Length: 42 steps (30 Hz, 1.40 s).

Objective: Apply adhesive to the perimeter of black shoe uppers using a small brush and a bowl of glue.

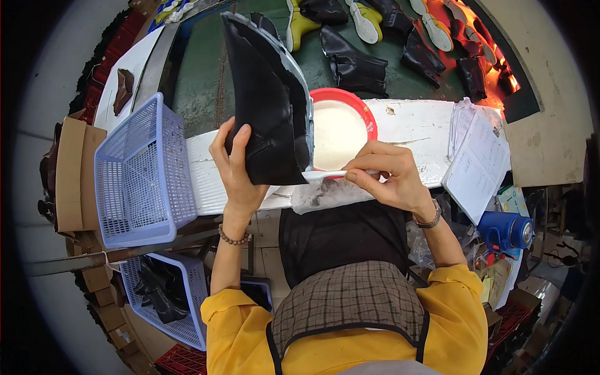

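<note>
My left hand [239, 165] grips a black leather boot upper [265, 134], tilted with its pointed toe end up and away from me. A pale whitish band runs along its right edge. Between the thumb and fingers of my right hand [389, 172] is a slim white brush [326, 175]. The brush's tip touches the boot upper's lower right corner; its bristles are hard to make out. Just behind the brush stands a red bowl [374, 117] of creamy white liquid, partly hidden by the boot upper.
A blue plastic basket [134, 187] stands left of the white bench [415, 122]; another blue basket [197, 294] below holds black boot uppers. Boots and soles lie on the green conveyor belt [200, 81], near an orange glow. Papers [478, 156] and a blue flask [500, 231] sit at right.
</note>
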### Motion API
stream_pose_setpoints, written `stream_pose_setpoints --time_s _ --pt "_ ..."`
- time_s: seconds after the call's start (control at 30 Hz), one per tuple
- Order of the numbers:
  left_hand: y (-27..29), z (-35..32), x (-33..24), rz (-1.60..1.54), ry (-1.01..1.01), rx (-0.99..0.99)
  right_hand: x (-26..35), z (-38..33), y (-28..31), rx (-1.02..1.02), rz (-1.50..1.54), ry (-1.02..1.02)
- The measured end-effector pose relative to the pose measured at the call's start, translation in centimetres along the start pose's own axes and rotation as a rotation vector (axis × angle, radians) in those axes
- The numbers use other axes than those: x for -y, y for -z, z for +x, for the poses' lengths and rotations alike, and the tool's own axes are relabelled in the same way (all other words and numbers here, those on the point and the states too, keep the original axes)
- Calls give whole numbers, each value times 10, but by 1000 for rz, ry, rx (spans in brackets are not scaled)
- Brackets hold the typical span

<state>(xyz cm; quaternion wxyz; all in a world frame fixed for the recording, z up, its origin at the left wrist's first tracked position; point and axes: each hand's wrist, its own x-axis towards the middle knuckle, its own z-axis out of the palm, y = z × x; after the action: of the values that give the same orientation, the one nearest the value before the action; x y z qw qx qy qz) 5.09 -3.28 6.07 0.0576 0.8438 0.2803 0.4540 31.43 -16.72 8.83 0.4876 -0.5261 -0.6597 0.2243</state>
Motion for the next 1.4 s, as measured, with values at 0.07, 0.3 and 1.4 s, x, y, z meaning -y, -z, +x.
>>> stream_pose_setpoints --time_s 0.07,0.3,1.4 --pt "3 -3 5 26 -8 25 -3 1 1 63 43 -62" --pt "61 -63 66 -990 957 332 -74 11 28 -51 -852 -27" --pt "59 -92 55 -2034 674 318 -34 25 40 -37 -173 137"
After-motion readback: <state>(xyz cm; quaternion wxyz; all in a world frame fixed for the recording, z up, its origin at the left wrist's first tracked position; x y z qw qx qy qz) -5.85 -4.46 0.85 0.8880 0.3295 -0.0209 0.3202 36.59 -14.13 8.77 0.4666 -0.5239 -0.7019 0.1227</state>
